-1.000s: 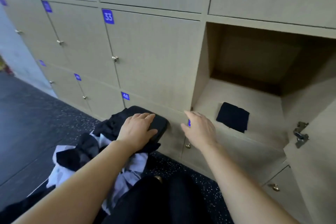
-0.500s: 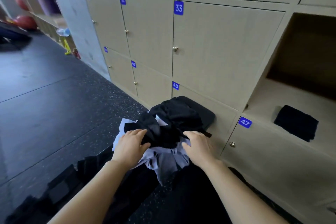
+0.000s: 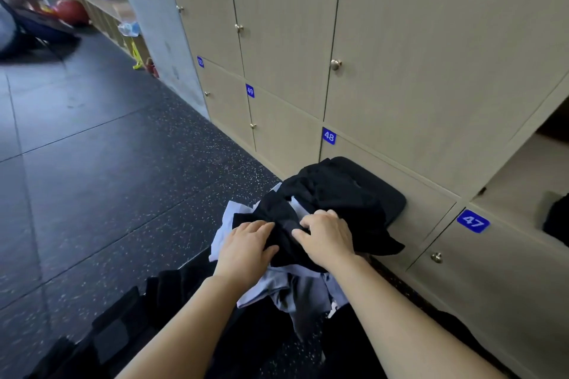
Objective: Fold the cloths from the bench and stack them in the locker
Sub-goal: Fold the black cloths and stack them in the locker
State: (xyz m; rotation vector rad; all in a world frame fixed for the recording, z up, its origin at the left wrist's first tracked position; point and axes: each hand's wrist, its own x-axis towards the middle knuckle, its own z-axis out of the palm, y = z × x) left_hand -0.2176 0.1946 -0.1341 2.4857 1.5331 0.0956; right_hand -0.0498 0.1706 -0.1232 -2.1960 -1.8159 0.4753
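A heap of black cloths [image 3: 335,194] and pale blue-grey cloths [image 3: 277,289] lies on a black padded bench [image 3: 391,194] against the lockers. Both hands are on the heap. My left hand [image 3: 246,243] lies on a black cloth with fingers nearly straight. My right hand [image 3: 326,234] has its fingers curled into the same black cloth, bunching it. At the right edge the open locker [image 3: 529,169] shows its pale floor, with a folded black cloth [image 3: 557,218] partly cut off by the frame.
Closed wooden lockers numbered 32, 33, 47, 48, 49 with small brass knobs [image 3: 335,64] line the wall. Dark speckled floor [image 3: 92,178] spreads to the left. Red balls [image 3: 69,9] and shelves stand far back left. Dark fabric [image 3: 129,323] lies low in front.
My right hand came away from the locker and down onto the heap. Both hands moved inward over the black cloth. The view swung left, so the open locker slid to the right edge.
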